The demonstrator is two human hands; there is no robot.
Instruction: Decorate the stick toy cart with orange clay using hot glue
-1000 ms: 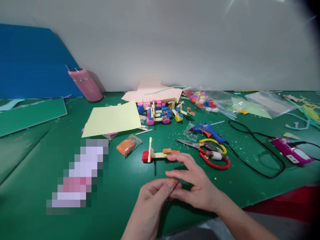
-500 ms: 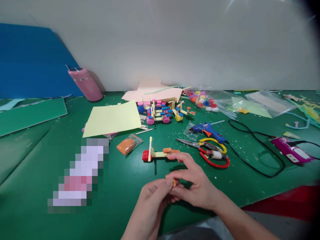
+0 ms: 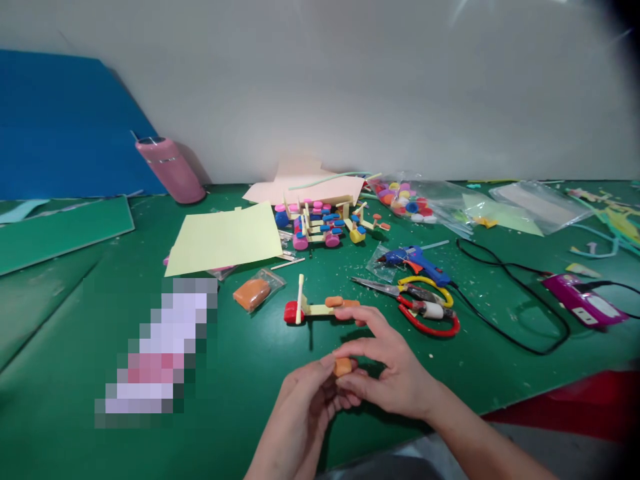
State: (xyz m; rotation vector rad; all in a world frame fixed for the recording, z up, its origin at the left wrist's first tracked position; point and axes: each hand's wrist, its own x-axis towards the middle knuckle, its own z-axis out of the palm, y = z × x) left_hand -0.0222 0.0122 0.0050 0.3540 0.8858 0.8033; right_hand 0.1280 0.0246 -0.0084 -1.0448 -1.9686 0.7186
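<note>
Between the fingertips of both hands is a small lump of orange modelling clay [image 3: 343, 367]. My left hand [image 3: 309, 393] pinches it from the left, its lower fingers curled beneath. My right hand [image 3: 395, 363] grips the lump from the right with thumb and a finger, while its index finger stretches toward a small toy scooter [image 3: 320, 310]. That scooter has a pale stick body, a red front wheel, an upright stick and orange clay pieces at its right end, partly covered by the fingertip. A clear bag of orange clay [image 3: 253, 293] lies to the left.
Scissors [image 3: 425, 300] and a blue glue gun [image 3: 415, 260] with a black cord lie to the right, near a purple power box [image 3: 583, 300]. Behind are several finished scooters [image 3: 320, 227], yellow paper [image 3: 225, 240], a bag of bottle caps [image 3: 405, 200] and a pink tumbler [image 3: 173, 170].
The orange clay has turned between my fingers, and more of its face shows now. My left thumb has shifted slightly left; the scooter stays in place.
</note>
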